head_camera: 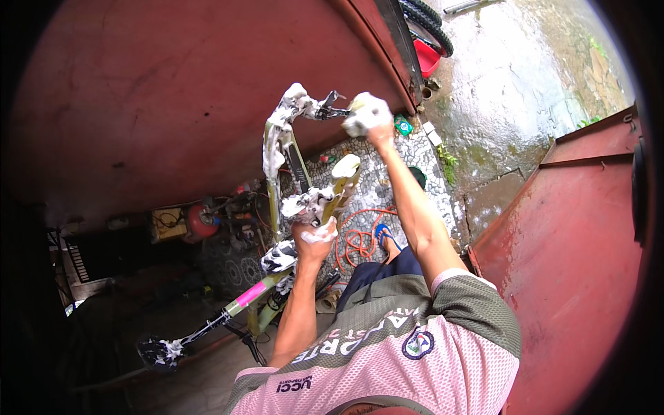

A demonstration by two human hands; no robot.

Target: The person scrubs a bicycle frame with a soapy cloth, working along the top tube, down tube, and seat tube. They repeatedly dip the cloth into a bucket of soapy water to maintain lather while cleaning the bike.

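Note:
An olive-green bicycle frame (271, 199), partly covered in white foam, stands before me without wheels. My left hand (314, 237), foamy at the fingers, is closed around part of the frame, just below a foam-covered joint. My right hand (381, 132) is shut on a soapy sponge (367, 111), slightly blurred, at the end of the rear derailleur (329, 106). Foam also coats the frame's upper left tube and the thick olive tube (341, 192) above my left hand. The bicycle saddle (160, 353), with some foam on it, is at the lower left.
Red metal panels rise at the left (181, 78) and right (576, 223). An orange hose (358, 244) lies coiled on the pebble-patterned floor by my sandalled foot (386, 238). A red air compressor tank (201, 222) stands left. Bicycle wheels (428, 23) and a red basin (426, 58) are beyond the doorway.

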